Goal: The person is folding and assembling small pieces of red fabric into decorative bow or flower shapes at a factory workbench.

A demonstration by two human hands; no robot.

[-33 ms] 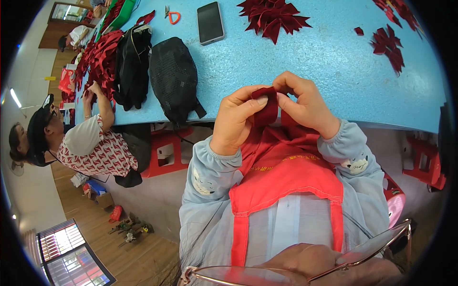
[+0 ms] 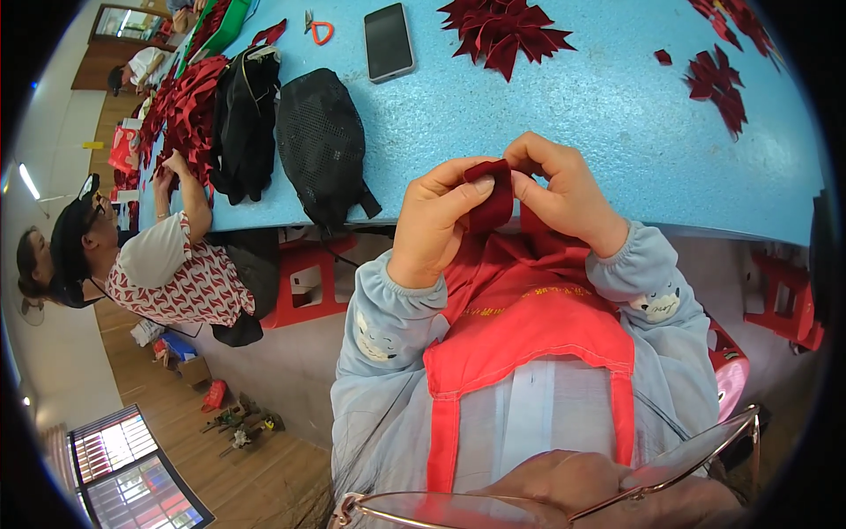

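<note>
A dark red fabric strip [image 2: 492, 210] is held up over the near edge of the blue table. My left hand [image 2: 434, 216] pinches it, thumb on the front and fingers behind. Opposite, my right hand [image 2: 564, 189] has thumb and finger closed at the strip's upper right edge. Part of the strip bends down between my hands, and its lower end merges with the red apron [image 2: 529, 326] below. Across the table in front of me lies a cluster of pointed dark red fabric pieces [image 2: 507, 33].
A black phone [image 2: 389, 42], orange-handled snips [image 2: 321, 33] and two black bags [image 2: 322, 145] lie on the blue table [image 2: 423, 123]. Red fabric pieces [image 2: 718, 88] lie at right, a heap [image 2: 189, 110] at left. A co-worker [image 2: 176, 264] sits left; red stools [image 2: 780, 300] stand beside the table.
</note>
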